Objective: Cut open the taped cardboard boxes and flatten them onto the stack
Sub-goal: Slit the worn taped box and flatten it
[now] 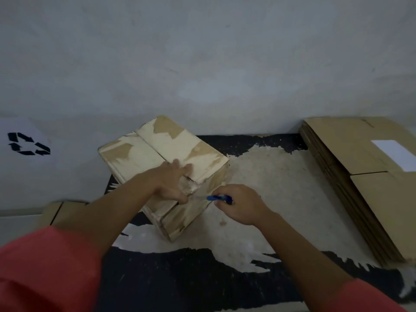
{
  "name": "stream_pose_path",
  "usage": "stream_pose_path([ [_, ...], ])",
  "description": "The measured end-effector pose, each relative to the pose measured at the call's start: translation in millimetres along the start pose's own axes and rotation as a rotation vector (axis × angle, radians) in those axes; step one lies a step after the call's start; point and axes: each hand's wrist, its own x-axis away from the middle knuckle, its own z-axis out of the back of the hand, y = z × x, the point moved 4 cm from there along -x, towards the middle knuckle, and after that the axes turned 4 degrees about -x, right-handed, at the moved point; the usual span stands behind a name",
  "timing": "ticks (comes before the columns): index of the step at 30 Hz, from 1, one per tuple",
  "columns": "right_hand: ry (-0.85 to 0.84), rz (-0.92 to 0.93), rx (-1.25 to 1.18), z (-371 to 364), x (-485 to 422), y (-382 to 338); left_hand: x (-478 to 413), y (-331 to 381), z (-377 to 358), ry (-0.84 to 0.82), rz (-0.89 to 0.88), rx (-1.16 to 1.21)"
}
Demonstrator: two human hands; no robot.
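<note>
The tabletop (pixel 202 278) under your fingers is black, worn to a pale patch beneath and to the right of them. Well to the right of your right hand (pixel 240 204) lies the stack (pixel 351 154) of flattened cardboard, cut off by the frame edge. The box (pixel 162 140) sits directly under your left hand (pixel 174 183), its top flaps closed along a centre seam, the surface torn and patchy. Your left fingers (pixel 177 166) lie flat and spread on its near top edge, the thumb down over the front face. Far to the left of them, a white sheet bears a black recycling symbol (pixel 28 144). The white label (pixel 394 154) on the stack shows no print you can read. Your right fingers are curled tight around a blue cutter (pixel 219 197), which points at the box corner beside your left thumb. Its blade is too blurred to make out.
</note>
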Motion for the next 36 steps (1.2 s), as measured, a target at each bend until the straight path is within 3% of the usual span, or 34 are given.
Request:
stream_pose_path([
  [29, 0.169, 0.31, 0.204, 17.1, -17.2, -13.7, 1.0, 2.6, -5.6, -0.046, 0.026, -0.03],
  [36, 0.234, 0.312, 0.276, 25.1, -24.1, -1.7, 1.1, 0.6, -8.0, -0.028, 0.019, -0.028],
])
